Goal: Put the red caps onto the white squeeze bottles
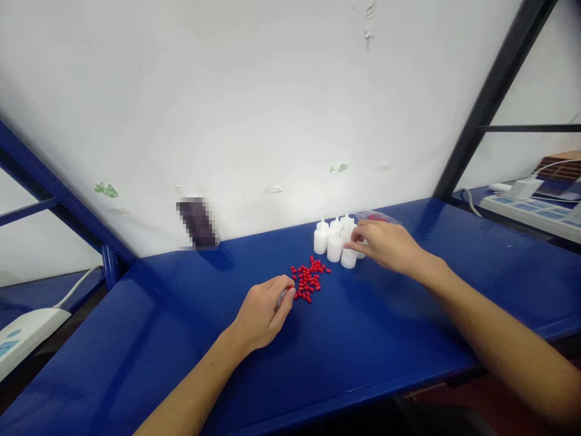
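Note:
A loose pile of small red caps lies on the blue table. At the pile's left edge is my left hand, its fingers closed. Something pale greyish shows between thumb and fingers, with a bit of red at the fingertips; I cannot make out what it is. Behind the pile, several white squeeze bottles with narrow nozzle tops stand upright in a cluster. My right hand reaches in from the right, thumb and finger closed at the top of a white bottle at the front. Its top is hidden by the fingers.
A clear plastic bag with red contents lies behind my right hand. A dark, pixelated object leans against the white wall. Power strips lie beyond the metal frames on both sides.

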Demonstrator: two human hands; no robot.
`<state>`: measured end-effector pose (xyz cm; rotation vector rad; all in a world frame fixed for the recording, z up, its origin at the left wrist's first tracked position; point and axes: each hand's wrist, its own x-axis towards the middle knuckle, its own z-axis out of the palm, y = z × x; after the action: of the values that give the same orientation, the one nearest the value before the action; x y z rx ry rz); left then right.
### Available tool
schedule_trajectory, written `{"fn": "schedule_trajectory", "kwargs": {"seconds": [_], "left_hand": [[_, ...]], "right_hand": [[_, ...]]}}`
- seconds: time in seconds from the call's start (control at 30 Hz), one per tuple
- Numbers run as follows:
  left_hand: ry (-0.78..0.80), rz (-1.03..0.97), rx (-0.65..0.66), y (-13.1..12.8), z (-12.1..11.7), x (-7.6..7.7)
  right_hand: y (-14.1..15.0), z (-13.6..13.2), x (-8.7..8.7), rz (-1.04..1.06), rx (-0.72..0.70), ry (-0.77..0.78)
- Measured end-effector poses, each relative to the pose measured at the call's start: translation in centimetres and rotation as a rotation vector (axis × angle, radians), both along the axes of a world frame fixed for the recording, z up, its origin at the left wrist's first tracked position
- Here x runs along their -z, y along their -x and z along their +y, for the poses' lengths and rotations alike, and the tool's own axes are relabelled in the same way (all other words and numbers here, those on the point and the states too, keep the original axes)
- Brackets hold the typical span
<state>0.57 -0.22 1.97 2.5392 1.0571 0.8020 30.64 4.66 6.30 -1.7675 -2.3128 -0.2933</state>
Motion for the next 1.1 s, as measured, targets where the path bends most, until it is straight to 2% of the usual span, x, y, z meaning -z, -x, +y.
{"fn": "schedule_trajectory", "kwargs": {"seconds": [0.13,0.23,0.33,0.4,0.47,0.5,0.6,0.67,0.8,0.9,1.1], "left_hand": [[-0.026,0.006,-0.017,0.0,0.3,0.3],[-0.089,-0.011,-0.028,0.0,0.6,0.5],[-0.161,-0.050,-0.055,-0.1,0.8,1.0],[-0.201,-0.053,-0.073,-0.2,0.9,1.2],[-0.217,-0.030,-0.079,-0.2,1.0,1.3],[-0.220,-0.016,-0.076,-0.2,1.0,1.4],[-0.217,0.035,-0.043,-0.2,1.0,1.4],[-0.219,0.077,-0.008,-0.2,1.0,1.4],[-0.238,0.147,0.028,-0.4,0.7,1.3],[-0.181,0.169,0.062,-0.6,0.5,1.2],[-0.080,0.119,0.096,-0.5,0.4,0.8]], "right_hand": [[-0.1,0.4,0.6,0.011,-0.004,0.017],[0.1,0.3,0.3,0.058,0.004,-0.023],[1.3,-0.4,0.0,0.196,-0.020,-0.135],[2.7,-1.4,0.2,0.326,-0.095,-0.180],[4.5,-2.6,0.8,0.420,-0.236,-0.135],[5.3,-3.2,1.2,0.440,-0.337,-0.062],[7.5,-4.4,2.4,0.419,-0.580,0.157],[8.4,-4.7,3.0,0.393,-0.668,0.242],[8.8,-4.5,3.7,0.367,-0.723,0.295],[8.7,-4.3,4.0,0.373,-0.761,0.313],[9.0,-4.3,4.1,0.516,-0.783,0.354]]}}
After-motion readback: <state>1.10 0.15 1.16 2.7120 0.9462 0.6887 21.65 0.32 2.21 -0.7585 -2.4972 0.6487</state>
